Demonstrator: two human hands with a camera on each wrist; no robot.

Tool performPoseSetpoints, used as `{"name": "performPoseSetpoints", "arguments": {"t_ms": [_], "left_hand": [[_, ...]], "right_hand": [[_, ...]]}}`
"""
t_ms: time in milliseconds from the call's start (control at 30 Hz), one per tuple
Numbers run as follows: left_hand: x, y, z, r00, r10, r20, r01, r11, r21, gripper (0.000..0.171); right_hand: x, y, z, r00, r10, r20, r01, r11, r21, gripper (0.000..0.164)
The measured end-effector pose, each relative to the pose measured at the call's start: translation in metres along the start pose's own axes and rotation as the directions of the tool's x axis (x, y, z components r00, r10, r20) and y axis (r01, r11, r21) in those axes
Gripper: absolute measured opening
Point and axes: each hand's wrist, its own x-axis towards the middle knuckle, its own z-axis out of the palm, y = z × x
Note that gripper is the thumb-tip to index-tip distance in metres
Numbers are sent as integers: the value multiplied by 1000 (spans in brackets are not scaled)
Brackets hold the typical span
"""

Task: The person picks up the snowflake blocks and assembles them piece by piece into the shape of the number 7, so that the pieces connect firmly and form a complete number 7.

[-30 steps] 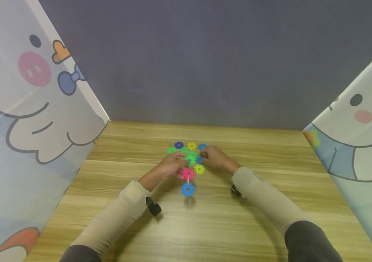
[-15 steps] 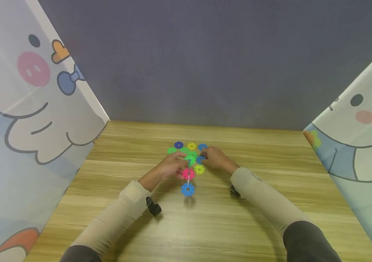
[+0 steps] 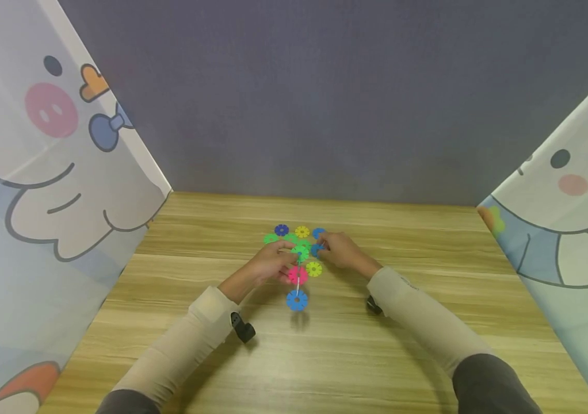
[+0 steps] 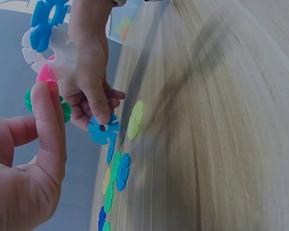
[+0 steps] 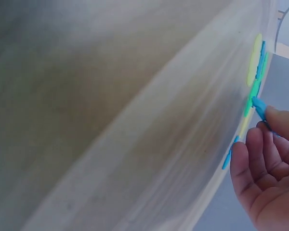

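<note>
My left hand [image 3: 271,263] pinches a chain of slotted plastic snowflake discs at its green disc [image 3: 301,253]. A pink disc [image 3: 298,275] and a clear disc [image 4: 62,55] link it to a blue disc [image 3: 296,300] at the near end, raised off the table. Across from it, my right hand [image 3: 344,251] pinches a separate blue disc [image 4: 104,130] between thumb and fingers, just above the loose discs. In the right wrist view this blue disc [image 5: 259,107] appears nearly edge-on under the thumb.
Loose discs lie flat on the wooden table [image 3: 294,356]: dark blue [image 3: 281,230], yellow [image 3: 302,232], several green ones [image 3: 270,238], another blue [image 3: 318,233] and a yellow-green disc [image 3: 314,269]. A grey wall [image 3: 294,115] rises behind, with cartoon-printed panels [image 3: 579,241] at both sides.
The blue disc in my right hand has shifted up slightly and turned a little. My left hand and its chain of discs stay almost still.
</note>
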Motion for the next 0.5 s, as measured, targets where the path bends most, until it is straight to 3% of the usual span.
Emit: {"name": "performPoseSetpoints", "arguments": {"t_ms": [233,500], "left_hand": [[1,0,1,999,-23,-28,22,999,-37,52],[1,0,0,1000,-19,-23,18,999,-43,54]], "right_hand": [[-10,-1,-7,996,-51,-76,55,998,39,12],[-21,-6,-13,989,-99,-107,107,992,70,11]]}}
